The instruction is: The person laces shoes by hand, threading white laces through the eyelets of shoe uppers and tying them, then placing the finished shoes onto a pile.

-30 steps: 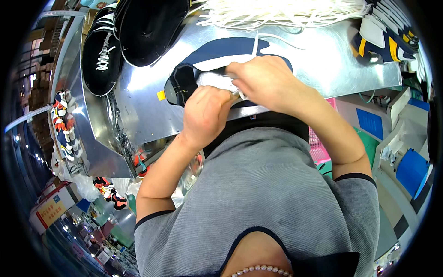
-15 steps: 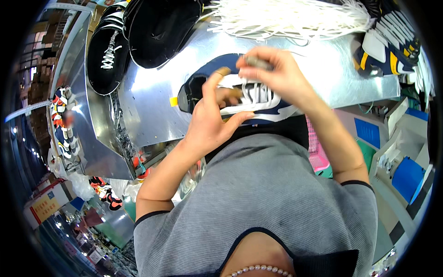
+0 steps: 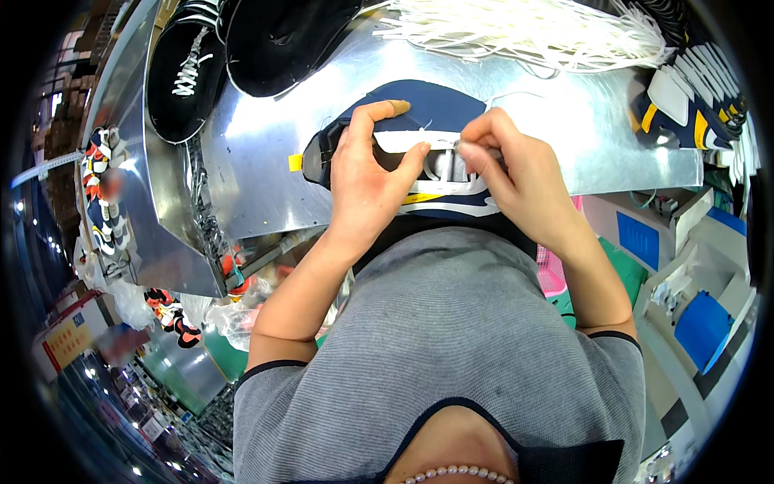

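Note:
A navy shoe upper [image 3: 443, 101] with white and yellow trim lies sideways on the metal table in front of me. White lace [image 3: 442, 165] crosses its throat in several rows. My left hand [image 3: 367, 165] holds the upper near its dark heel opening. Its index finger, with a tan covering on the tip, rests on the navy side; the thumb reaches toward the lacing, and the other fingers are mostly hidden. Over the lacing, my right hand [image 3: 512, 165] has thumb and index finger pinched on the white lace. Its remaining fingers are curled in.
A heap of white laces [image 3: 532, 32] lies at the table's far side. Black shoe uppers [image 3: 282, 44] stand at the far left, and stacked navy, white and yellow uppers [image 3: 685, 105] at the right. The metal table [image 3: 258, 185] has a yellow tag [image 3: 295, 163] near the shoe's heel.
My right hand has come down and nearer from above the upper to the lacing. My left index finger has straightened onto the navy side, and the left thumb has moved up toward the laces.

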